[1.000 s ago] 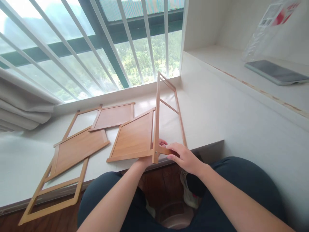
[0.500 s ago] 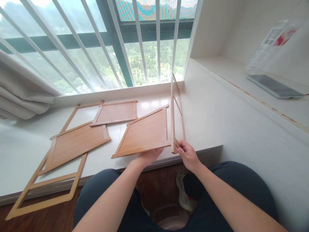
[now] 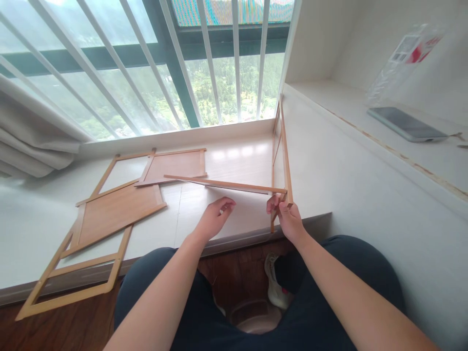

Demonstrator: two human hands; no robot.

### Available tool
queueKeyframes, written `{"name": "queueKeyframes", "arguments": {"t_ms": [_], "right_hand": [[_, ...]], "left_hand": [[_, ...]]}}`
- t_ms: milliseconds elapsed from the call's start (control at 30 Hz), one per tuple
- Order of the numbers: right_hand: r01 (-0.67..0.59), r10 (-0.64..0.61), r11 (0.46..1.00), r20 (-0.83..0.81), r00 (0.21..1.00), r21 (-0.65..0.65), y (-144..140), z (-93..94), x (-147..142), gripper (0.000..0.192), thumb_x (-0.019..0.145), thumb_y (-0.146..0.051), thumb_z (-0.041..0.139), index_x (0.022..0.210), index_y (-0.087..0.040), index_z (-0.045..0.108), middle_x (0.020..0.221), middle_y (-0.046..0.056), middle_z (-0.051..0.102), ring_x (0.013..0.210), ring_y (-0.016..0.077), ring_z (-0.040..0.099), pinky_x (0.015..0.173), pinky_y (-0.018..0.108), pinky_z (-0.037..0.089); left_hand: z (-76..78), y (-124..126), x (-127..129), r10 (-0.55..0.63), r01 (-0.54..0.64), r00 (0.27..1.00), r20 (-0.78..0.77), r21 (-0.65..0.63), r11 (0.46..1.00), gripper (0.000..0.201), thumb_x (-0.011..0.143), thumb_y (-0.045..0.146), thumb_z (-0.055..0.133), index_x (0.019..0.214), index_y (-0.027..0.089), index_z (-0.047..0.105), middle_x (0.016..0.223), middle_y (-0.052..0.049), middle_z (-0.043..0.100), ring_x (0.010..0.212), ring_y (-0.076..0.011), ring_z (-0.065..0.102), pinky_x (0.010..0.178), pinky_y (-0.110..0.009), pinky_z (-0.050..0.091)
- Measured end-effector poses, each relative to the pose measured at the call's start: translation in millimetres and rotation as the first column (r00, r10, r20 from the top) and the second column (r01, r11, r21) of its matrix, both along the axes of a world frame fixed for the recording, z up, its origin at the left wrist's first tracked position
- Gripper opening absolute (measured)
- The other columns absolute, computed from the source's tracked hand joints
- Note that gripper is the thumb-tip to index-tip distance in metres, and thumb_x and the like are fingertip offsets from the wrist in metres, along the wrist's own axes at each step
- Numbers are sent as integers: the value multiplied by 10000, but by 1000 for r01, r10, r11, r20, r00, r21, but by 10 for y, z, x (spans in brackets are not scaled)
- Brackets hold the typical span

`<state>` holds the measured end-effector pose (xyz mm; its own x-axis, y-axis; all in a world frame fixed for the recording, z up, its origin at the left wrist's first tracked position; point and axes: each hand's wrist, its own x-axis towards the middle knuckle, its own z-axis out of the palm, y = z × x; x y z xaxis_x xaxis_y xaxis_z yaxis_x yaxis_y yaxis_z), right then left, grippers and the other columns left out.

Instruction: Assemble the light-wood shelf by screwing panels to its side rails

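Observation:
My right hand (image 3: 290, 222) is closed around the near end of an upright wooden frame (image 3: 286, 151), at the corner where a wooden panel (image 3: 226, 184) meets it. The panel shows nearly edge-on and stretches left from that corner above the white ledge. My left hand (image 3: 215, 217) hovers just below the panel, apart from it, fingers loosely curved with nothing in them. To the left, two flat wooden panels, one nearer (image 3: 119, 212) and one farther back (image 3: 175, 165), lie overlapping on a second wooden frame (image 3: 73, 295) that juts past the ledge edge.
The white ledge (image 3: 241, 214) runs under a barred window, with a grey curtain (image 3: 32, 131) at left. On a raised shelf at right are a phone (image 3: 407, 124) and a clear plastic package (image 3: 405, 63). Below are my knees, a shoe (image 3: 274, 282) and the dark wood floor (image 3: 237, 273).
The upright frame has shifted right and leans toward the right wall. Its attached panel has swung from showing its broad face to nearly edge-on. My left hand has come off the panel.

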<state>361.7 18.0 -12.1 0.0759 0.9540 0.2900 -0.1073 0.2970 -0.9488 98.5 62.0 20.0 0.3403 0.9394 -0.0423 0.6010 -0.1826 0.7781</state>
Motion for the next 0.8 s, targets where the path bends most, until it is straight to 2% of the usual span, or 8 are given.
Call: {"name": "queueKeyframes", "arguments": {"t_ms": [267,433,500,533,633,700,733,800], "right_hand": [[5,-5,1000,7,1000,19,-9,-59,-12,539,993,-763,507,889,-234,520,899,76,653,796,231,620,797,408,547],[11,-12,999,32,999,38,-44,-70,-30,465,1054,-670,474,989,-224,585,950,84,676,800,223,615,805,402,541],[21,-23,999,44,999,43,-58,-71,-33,435,1071,-634,466,1058,-223,609,987,87,677,814,222,614,815,401,539],[28,-30,999,50,998,44,-65,-73,-31,428,1076,-624,463,1084,-224,615,1004,88,675,821,222,611,824,401,538],[38,-40,999,68,997,38,-91,-84,-8,419,1086,-608,456,1140,-228,626,1035,84,671,843,222,611,844,397,536],[35,-37,999,74,997,27,-119,-87,22,405,1088,-594,469,1154,-229,632,1048,79,672,877,223,625,869,391,533],[36,-37,999,82,996,23,-136,-83,41,394,1088,-585,480,1155,-229,635,1054,78,673,903,226,636,889,390,531],[53,-56,998,131,990,23,-171,-63,88,381,1096,-568,480,1143,-226,640,1072,78,680,960,229,657,927,387,523]], "left_hand": [[-63,9,-8,-16,15,1000,-14,-43,999,305,934,408,490,1028,221,713,965,-56,764,888,-204,689,781,-322,529],[-69,-162,65,-196,182,979,-48,-212,960,303,935,360,453,913,213,717,736,-8,670,694,-160,584,669,-283,450],[-107,-285,110,-315,284,948,-48,-318,904,291,927,357,477,845,212,716,740,-2,666,688,-148,571,658,-270,437],[-153,-350,133,-383,338,923,-44,-388,857,275,918,346,497,828,215,722,739,5,668,673,-140,567,647,-265,432],[-413,-543,204,-595,444,803,-27,-638,629,183,851,249,595,769,227,757,568,36,584,560,-135,536,582,-267,409],[-662,-673,247,-674,414,737,-43,-760,501,155,836,222,685,696,204,749,529,28,584,523,-142,542,569,-280,434],[-790,-741,265,-685,383,726,-56,-795,471,175,865,257,722,706,187,747,561,18,611,539,-146,565,587,-289,476],[-1026,-893,288,-654,348,753,-72,-801,488,242,976,394,725,978,153,742,863,-15,729,758,-135,676,754,-306,596]]}}
